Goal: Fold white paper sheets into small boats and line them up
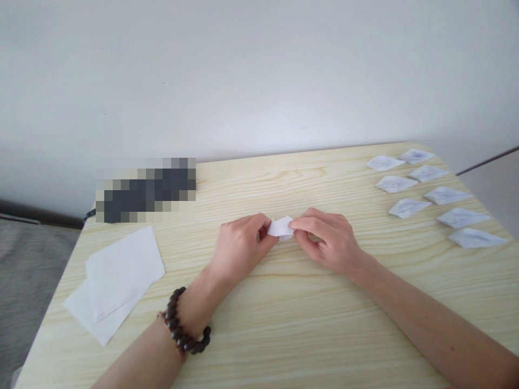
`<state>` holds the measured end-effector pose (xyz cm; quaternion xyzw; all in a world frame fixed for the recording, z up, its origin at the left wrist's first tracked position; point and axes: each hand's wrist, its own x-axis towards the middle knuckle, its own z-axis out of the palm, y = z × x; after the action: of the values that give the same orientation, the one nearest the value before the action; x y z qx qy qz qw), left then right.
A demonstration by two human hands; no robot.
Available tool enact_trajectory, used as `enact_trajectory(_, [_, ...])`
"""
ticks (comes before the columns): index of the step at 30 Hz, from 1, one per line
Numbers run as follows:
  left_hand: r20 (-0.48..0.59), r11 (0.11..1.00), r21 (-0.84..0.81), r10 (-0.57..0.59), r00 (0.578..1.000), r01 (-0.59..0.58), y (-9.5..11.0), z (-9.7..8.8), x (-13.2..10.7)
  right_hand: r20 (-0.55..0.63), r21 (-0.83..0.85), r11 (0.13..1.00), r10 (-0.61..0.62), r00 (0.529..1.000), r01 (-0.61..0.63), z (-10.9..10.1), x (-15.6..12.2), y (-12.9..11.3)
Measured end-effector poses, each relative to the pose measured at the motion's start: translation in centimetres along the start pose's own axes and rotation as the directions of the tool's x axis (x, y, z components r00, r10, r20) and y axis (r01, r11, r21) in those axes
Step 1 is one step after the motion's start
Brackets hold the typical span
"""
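Observation:
Between my two hands is a small folded piece of white paper, held just above the middle of the table. My left hand pinches its left end between thumb and fingers; a dark beaded bracelet circles that wrist. The right end is gripped by the fingertips of my right hand. Parts of the paper are hidden behind the fingers. Off to the right lie several folded white paper boats, pointed at both ends and set in two slanting rows.
Flat white paper sheets overlap on the left of the pale wooden table. Behind them sits a dark, pixelated long object, too blurred to name. A white wall rises along the table's far edge.

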<state>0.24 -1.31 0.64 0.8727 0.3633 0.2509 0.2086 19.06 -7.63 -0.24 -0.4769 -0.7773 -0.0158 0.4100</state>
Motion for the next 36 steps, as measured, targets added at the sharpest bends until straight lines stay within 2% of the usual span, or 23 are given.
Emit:
enact_trajectory(3, [0.079,0.962,-0.244,-0.106,0.991,0.122,0.1,-0.5,0.2,-0.046,0.034,0.999,0.014,0.999,-0.012,-0.3,0.1,-0.1])
enact_trajectory(6, [0.241,0.836,-0.498,-0.123,0.963,0.231,0.3,-1.5,0.5,-0.084,0.028,1.000,0.014,0.996,-0.012,-0.4,0.2,-0.1])
enact_trajectory(9, [0.314,0.704,-0.643,-0.117,0.942,0.302,0.3,-2.1,0.7,-0.095,0.002,1.000,-0.008,0.995,0.009,-0.5,0.2,0.0])
enact_trajectory(13, [0.350,0.660,-0.633,-0.223,0.910,0.405,0.2,-1.7,0.9,-0.079,-0.011,0.999,-0.049,0.996,0.048,-0.6,0.2,0.1])
enact_trajectory(16, [0.344,0.639,-0.643,-0.251,0.905,0.421,0.0,-1.1,0.8,-0.033,0.093,0.996,0.000,0.999,0.003,-0.7,0.3,-0.1])
enact_trajectory(19, [0.320,0.667,-0.628,-0.248,0.914,0.401,-0.2,-0.8,0.8,0.020,0.174,0.975,0.133,0.991,-0.134,-0.6,0.3,-0.3])
enact_trajectory(21, [0.303,0.700,-0.607,-0.234,0.924,0.377,-0.2,-0.8,0.8,0.048,0.157,0.967,0.196,0.980,-0.201,-0.5,0.3,-0.3])
enact_trajectory(24, [0.284,0.724,-0.595,-0.217,0.934,0.349,-0.1,-1.0,0.7,0.079,0.124,0.974,0.179,0.981,-0.188,-0.5,0.4,-0.2])
enact_trajectory(29, [0.213,0.754,-0.592,-0.192,0.958,0.283,0.1,-1.1,0.8,0.066,0.170,0.971,0.157,0.985,-0.166,-0.6,0.5,-0.1])
enact_trajectory(36, [0.123,0.778,-0.574,-0.226,0.966,0.255,0.1,-0.7,0.7,0.057,0.173,0.967,0.177,0.983,-0.184,-0.6,0.8,-0.1])
